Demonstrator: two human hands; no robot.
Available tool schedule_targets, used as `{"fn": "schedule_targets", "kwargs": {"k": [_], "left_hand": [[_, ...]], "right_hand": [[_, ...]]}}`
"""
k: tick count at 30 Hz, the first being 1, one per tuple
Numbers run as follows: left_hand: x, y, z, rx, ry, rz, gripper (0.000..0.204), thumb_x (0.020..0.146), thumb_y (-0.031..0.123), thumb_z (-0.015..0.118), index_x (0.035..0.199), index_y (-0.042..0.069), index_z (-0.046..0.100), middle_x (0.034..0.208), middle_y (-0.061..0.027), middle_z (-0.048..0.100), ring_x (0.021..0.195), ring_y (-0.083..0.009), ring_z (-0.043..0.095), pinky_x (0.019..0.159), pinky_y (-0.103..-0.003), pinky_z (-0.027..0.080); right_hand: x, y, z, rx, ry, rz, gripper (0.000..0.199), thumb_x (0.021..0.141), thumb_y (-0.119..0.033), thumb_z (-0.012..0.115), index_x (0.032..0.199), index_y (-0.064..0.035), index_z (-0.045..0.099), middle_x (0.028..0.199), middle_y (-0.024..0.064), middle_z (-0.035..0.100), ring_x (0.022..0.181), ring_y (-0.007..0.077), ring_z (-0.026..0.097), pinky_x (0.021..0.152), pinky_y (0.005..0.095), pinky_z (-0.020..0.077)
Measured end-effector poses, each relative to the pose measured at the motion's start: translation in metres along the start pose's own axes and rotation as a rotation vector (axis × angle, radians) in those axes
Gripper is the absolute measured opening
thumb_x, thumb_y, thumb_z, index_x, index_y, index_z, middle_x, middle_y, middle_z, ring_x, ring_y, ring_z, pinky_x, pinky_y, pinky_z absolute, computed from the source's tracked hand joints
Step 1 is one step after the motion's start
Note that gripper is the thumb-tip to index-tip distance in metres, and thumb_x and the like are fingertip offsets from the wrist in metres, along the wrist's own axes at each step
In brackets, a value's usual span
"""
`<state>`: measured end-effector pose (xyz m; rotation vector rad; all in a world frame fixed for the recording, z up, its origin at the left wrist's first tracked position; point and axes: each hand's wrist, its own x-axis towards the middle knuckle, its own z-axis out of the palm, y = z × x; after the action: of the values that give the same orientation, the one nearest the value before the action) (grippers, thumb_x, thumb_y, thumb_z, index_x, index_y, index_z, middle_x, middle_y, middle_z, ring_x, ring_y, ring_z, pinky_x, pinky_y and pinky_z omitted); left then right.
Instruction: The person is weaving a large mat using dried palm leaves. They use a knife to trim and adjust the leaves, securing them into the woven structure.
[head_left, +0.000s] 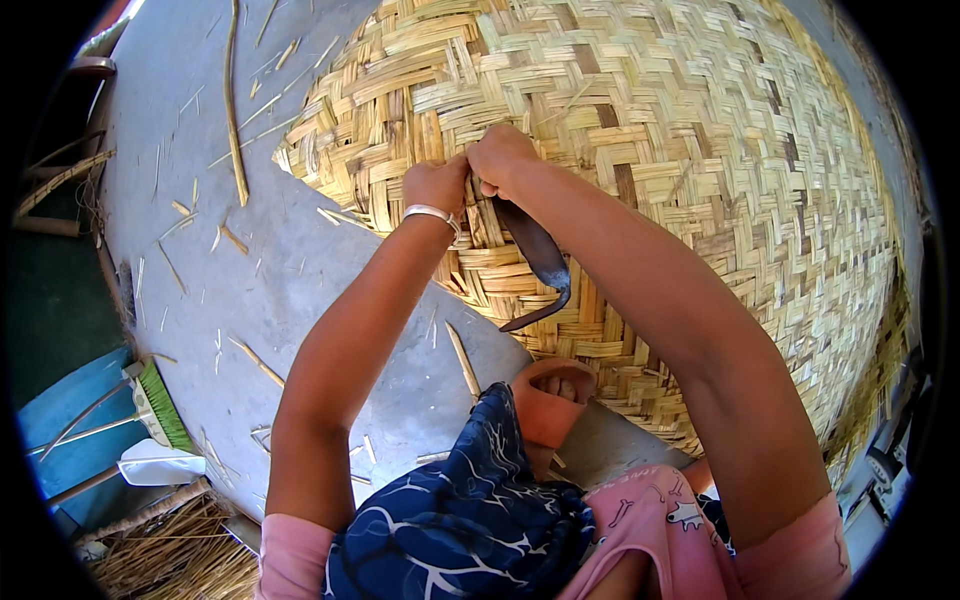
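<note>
A large mat [700, 150] of woven pale and brown flat strips spreads out in front of me. At its left edge, both my hands meet, close together. My left hand [437, 188], with a white bangle [432, 212] at the wrist, is closed, and its fingertips are hidden. My right hand [502, 158] is closed against it, fingers curled. From under the right hand comes a dark metal blade [532, 243], its thin tang bent into a hook at the near end. The blade's upper part is hidden by the hands.
Cut strips and a long stick [232, 110] lie scattered on the grey floor [330, 270]. My foot in an orange sandal [545, 410] is at the mat's near edge. Lower left are a green-bristled broom [163, 405], a white dustpan-like piece [160, 463] and a straw bundle [180, 550].
</note>
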<state>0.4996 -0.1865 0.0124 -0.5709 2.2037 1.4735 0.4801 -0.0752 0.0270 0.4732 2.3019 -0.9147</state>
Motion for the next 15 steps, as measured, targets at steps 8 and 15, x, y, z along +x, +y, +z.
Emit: {"fn": "schedule_targets", "kwargs": {"k": [8,15], "left_hand": [[-0.023,-0.008,-0.03,-0.11,-0.222,0.116,0.036,0.086,0.031,0.071,0.076,-0.002,0.062,0.061,-0.0058,0.059,0.048,-0.0112,0.059,0.044,-0.024,0.049],[-0.028,-0.009,-0.029,0.145,-0.168,0.362,0.031,0.085,0.03,0.073,0.082,0.0,0.063,0.066,-0.0009,0.061,0.049,-0.0063,0.054,0.046,-0.021,0.045]], "right_hand": [[-0.123,0.036,-0.006,-0.204,0.415,-0.674,0.02,0.085,-0.017,0.059,0.094,0.0004,0.056,0.083,0.0165,0.062,0.078,0.0338,0.065,0.066,0.04,0.0523],[-0.154,0.062,-0.01,-0.337,0.16,-0.409,0.029,0.085,-0.02,0.061,0.104,0.001,0.056,0.084,0.016,0.063,0.076,0.033,0.066,0.061,0.0417,0.0523]]}}
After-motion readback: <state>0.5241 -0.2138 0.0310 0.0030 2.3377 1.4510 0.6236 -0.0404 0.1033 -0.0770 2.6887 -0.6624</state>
